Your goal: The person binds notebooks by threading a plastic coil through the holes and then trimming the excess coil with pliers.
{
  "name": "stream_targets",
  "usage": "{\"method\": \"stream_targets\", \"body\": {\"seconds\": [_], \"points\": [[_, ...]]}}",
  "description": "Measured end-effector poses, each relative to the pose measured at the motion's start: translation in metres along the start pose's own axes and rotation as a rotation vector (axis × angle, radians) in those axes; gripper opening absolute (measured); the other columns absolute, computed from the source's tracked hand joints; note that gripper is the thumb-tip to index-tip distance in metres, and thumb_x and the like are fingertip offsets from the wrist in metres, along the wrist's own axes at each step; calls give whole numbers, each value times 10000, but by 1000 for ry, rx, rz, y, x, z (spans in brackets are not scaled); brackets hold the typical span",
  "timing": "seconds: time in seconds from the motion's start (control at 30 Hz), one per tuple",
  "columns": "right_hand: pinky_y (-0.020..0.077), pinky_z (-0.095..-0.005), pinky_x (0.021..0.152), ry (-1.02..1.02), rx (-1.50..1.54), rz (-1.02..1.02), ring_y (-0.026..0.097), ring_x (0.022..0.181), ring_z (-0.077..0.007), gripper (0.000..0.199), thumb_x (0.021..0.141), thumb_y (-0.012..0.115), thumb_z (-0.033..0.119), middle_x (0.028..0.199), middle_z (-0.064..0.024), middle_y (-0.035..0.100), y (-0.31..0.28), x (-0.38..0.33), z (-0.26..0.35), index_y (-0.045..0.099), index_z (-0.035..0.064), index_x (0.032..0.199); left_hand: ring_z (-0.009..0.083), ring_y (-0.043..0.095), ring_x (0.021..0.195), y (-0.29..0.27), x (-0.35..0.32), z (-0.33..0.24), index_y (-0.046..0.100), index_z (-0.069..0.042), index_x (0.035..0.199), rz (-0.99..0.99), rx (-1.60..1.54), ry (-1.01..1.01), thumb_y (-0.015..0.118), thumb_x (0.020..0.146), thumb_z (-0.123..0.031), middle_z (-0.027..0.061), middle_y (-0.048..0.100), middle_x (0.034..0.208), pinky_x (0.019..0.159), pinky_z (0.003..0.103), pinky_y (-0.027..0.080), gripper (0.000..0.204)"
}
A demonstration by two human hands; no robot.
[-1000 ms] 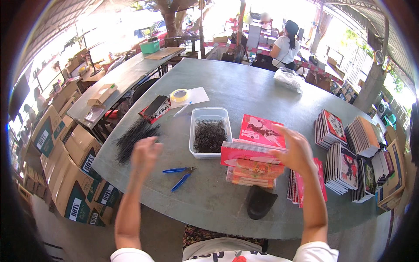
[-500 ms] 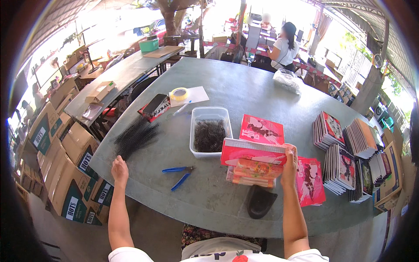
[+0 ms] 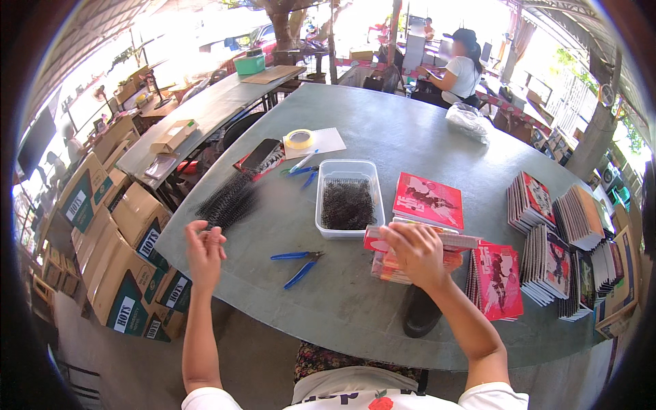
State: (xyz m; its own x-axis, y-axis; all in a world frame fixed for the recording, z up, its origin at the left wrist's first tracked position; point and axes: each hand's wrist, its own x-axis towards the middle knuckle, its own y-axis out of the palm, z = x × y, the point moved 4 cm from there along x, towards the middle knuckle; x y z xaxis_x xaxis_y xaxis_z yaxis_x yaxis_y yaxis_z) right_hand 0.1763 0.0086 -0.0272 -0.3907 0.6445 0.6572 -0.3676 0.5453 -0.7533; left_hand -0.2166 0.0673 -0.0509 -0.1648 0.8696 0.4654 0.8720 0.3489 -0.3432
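My right hand [image 3: 412, 253] lies on top of a pile of red and pink booklets [image 3: 437, 254] at the middle of the grey round table [image 3: 383, 137], fingers over its near edge. My left hand [image 3: 204, 247] hovers open above the table's left rim, holding nothing. Blue-handled pliers [image 3: 298, 264] lie between the two hands. Behind them stands a clear plastic tub [image 3: 346, 206] of dark wire coils. A bundle of black binding combs [image 3: 229, 199] lies just beyond my left hand.
Stacks of booklets [image 3: 567, 239] stand fanned along the table's right side. A black object [image 3: 421, 313] sits at the near edge. Tape roll [image 3: 298, 139], paper and a phone [image 3: 261, 154] lie farther back. Cardboard boxes [image 3: 123, 273] crowd the floor at left. A person [image 3: 463, 68] sits beyond the table.
My left hand dropped toward the table edge, then rose again to hover near the combs. My right hand moved from the pile's right side onto its top.
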Motion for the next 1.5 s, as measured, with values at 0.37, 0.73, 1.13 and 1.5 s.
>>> {"method": "stream_targets", "body": {"seconds": [0.37, 0.73, 1.13, 1.5], "points": [[449, -398, 733, 67, -133, 54, 566, 897, -244, 404, 672, 699, 289, 1018, -100, 567, -1, 13, 16, 580, 59, 982, 74, 544, 611, 60, 24, -115, 629, -59, 1063, -30, -405, 197, 620, 874, -217, -15, 581, 748, 574, 209, 457, 247], [424, -359, 702, 384, -69, 9, 626, 671, -202, 257, 768, 640, 378, 668, -41, 645, 13, 41, 1, 647, 124, 730, 147, 603, 623, 187, -36, -127, 621, -16, 916, 302, -229, 301, 644, 838, -106, 91, 666, 793, 601, 279, 481, 121], [412, -349, 761, 424, 165, 77, 638, 798, -210, 115, 798, 600, 201, 803, -31, 680, 0, 40, 4, 677, 142, 859, 255, 613, 624, 185, -37, -132, 626, -32, 885, 233, -88, 335, 638, 836, -138, 135, 631, 766, 572, 325, 473, 117], [458, -384, 759, 437, 193, 26, 635, 832, -262, 151, 761, 630, 157, 868, -102, 674, 6, 40, -1, 675, 106, 896, 82, 603, 694, 181, -24, -122, 638, -13, 935, 353, -222, 177, 682, 800, -72, 52, 674, 802, 612, 241, 488, 153]]}}
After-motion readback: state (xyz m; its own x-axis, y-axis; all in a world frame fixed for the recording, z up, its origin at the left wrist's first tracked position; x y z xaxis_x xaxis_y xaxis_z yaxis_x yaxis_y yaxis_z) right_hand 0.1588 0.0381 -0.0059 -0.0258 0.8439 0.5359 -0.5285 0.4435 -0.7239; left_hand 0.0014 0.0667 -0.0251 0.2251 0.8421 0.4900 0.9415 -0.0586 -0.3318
